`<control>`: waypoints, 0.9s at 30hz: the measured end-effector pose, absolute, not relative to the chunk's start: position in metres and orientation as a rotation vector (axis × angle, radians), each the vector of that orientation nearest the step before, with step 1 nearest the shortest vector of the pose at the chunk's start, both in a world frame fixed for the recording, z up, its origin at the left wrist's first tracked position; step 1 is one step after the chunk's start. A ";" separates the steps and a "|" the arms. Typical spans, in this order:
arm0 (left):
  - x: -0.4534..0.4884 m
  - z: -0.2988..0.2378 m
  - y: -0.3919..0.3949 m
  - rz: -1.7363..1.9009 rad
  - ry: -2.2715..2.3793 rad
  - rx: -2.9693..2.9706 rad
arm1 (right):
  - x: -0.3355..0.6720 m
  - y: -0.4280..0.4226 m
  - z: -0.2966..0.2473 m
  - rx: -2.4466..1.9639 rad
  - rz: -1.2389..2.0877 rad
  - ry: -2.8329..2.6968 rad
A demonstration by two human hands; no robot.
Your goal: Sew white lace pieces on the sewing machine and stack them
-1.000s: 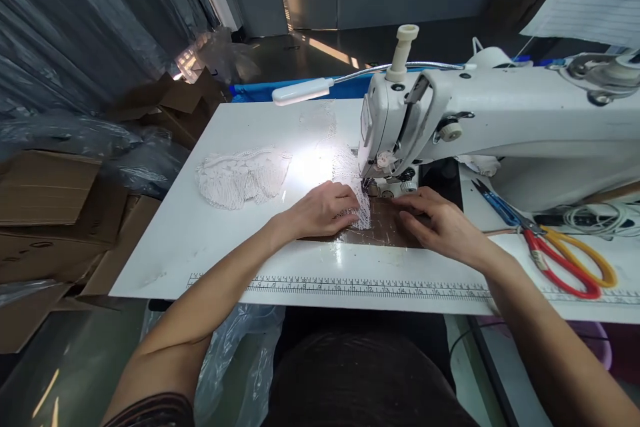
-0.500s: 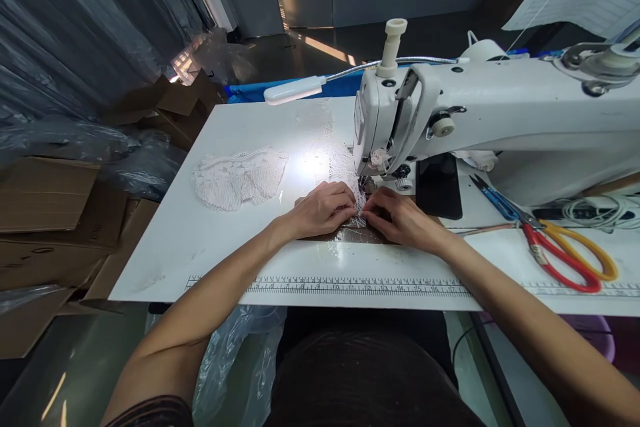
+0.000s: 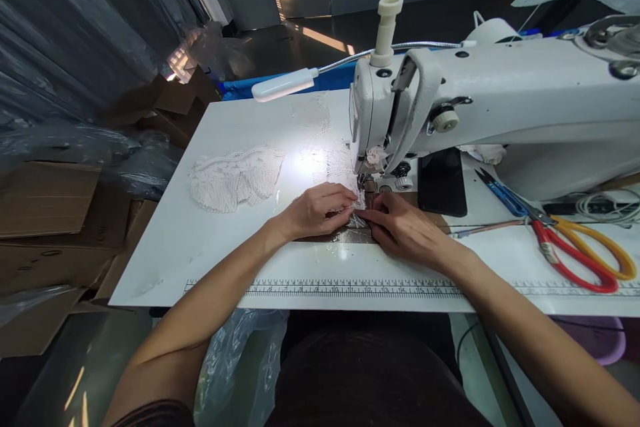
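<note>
White lace fabric runs under the presser foot of the white sewing machine. Just in front of the needle, my left hand pinches the left side of this lace between thumb and fingers. From the right, my right hand grips the lace's near end with thumb and forefinger, close to the left fingertips. Part of the lace is hidden beneath my fingers. Further left lies a separate gathered white lace piece, flat on the table.
A lit lamp on a bendy neck shines over the lace. Right of the needle lie a dark phone-like slab, blue thread snips and red-and-yellow-handled scissors. A printed ruler follows the front edge. Cardboard boxes stand at left.
My right hand has shifted slightly, its forefinger now reaching further left over the lace. The left hand stays nearly in place. The camera view has shifted a little.
</note>
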State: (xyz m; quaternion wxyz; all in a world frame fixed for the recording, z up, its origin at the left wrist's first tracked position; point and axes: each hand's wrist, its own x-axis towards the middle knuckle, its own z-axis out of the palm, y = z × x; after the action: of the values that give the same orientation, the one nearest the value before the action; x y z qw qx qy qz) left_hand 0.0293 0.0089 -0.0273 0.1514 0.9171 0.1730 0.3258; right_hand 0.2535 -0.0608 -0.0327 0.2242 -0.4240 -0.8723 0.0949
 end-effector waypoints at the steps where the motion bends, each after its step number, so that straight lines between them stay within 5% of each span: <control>1: 0.030 -0.029 0.009 0.905 0.460 2.676 | 0.254 -0.062 -0.031 -1.164 0.279 -2.419; 16: 0.029 -0.028 0.010 0.624 0.307 3.062 | 0.272 -0.038 -0.016 -1.178 0.656 -2.382; 27: 0.031 -0.031 0.011 0.735 0.269 3.123 | 0.269 -0.033 -0.056 -1.163 0.306 -2.288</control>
State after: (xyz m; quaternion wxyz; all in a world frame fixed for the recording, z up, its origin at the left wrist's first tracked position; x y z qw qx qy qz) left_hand 0.0312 0.0107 -0.0307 -0.0388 0.9693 0.0836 0.2281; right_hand 0.2691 -0.0335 -0.0557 0.2748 -0.4326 -0.8511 0.1140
